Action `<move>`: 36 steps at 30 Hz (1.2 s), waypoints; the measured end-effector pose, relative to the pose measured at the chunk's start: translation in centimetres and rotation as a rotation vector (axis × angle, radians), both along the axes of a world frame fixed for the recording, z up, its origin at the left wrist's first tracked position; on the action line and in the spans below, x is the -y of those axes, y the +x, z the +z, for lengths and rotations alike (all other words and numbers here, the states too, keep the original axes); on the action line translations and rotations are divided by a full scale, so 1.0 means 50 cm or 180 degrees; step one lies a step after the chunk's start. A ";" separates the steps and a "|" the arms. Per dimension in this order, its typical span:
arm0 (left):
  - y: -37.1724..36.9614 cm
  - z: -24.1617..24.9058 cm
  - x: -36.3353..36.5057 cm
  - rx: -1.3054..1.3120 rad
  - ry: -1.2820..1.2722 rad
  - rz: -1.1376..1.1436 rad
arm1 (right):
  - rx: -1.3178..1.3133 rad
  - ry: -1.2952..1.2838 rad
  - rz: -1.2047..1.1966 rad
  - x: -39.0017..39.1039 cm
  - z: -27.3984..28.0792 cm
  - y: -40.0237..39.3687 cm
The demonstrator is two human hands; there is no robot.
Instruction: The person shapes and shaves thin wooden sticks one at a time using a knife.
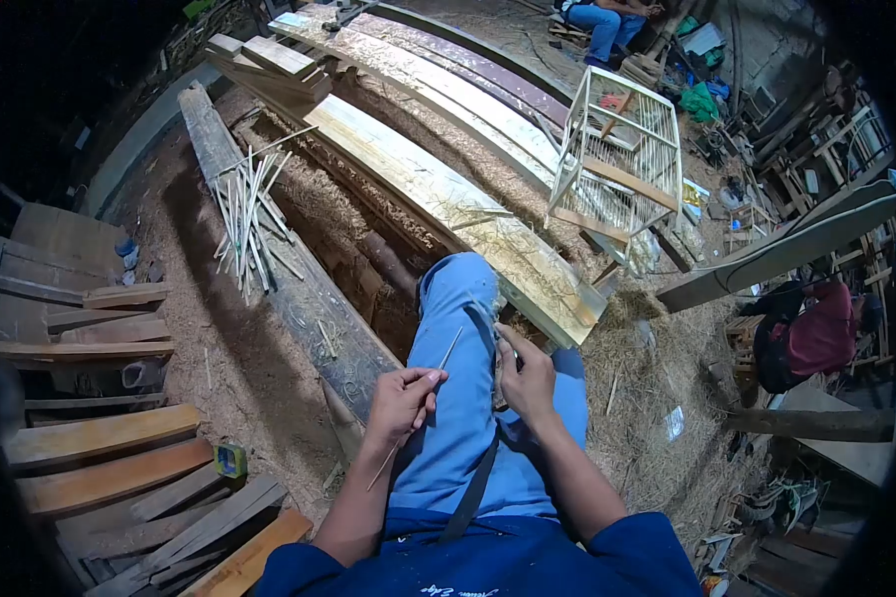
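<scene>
A thin wooden stick [451, 348] is pinched in my left hand [404, 404], above my left thigh; its lower end sticks out below the wrist. My right hand [525, 377] rests over the other thigh near the knee, its fingers curled; whatever they hold is too small to make out. Ahead of my knees lies a pale plank [448, 204] with shavings on it. To the left, a loose pile of thin sticks [247, 224] lies across a dark worn board [314, 313].
A slatted wooden cage [622, 164] stands beyond the plank. Boards [110, 436] are stacked at the left, with a yellow-green tape measure [230, 460] on them. A person in blue trousers [607, 30] sits at the top; another in red [821, 328] is at the right.
</scene>
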State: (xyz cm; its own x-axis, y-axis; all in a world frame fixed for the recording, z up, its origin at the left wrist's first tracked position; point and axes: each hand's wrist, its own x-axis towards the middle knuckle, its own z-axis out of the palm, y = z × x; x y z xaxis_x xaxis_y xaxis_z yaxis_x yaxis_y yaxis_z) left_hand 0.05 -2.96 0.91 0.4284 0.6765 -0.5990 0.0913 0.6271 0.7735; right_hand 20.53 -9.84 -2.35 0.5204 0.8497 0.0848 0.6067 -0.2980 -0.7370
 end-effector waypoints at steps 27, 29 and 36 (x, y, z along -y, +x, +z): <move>-0.012 0.011 0.014 0.0144 0.0062 0.0045 | -0.1180 0.0620 0.0563 -0.020 -0.008 -0.044; -0.011 0.003 0.017 0.0075 0.0069 0.0074 | -0.0585 0.0474 0.1026 0.015 0.005 -0.058; -0.014 0.006 0.022 0.0002 0.0074 -0.0035 | 0.0414 -0.0077 0.1148 0.063 0.041 -0.060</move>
